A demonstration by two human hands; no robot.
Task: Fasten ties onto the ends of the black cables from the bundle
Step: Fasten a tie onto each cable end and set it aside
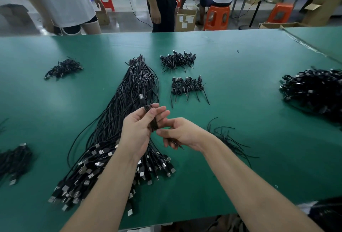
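Note:
A large bundle of black cables (118, 120) lies on the green table (240, 102), metal USB plugs fanned out at its near end. Above it my left hand (140, 129) holds a coiled black cable (150, 118) between thumb and fingers, its plug sticking up. My right hand (183, 133) is just right of the coil, fingertips at its lower end, pinching a thin black tie (176, 143). A loose heap of black ties (227, 139) lies to the right of my right hand.
Coiled, tied cables lie in groups at the far centre (177, 60), the middle (187, 86), the far left (63, 68), the near left (14, 159) and a big pile on the right (314, 89). People stand beyond the table's far edge.

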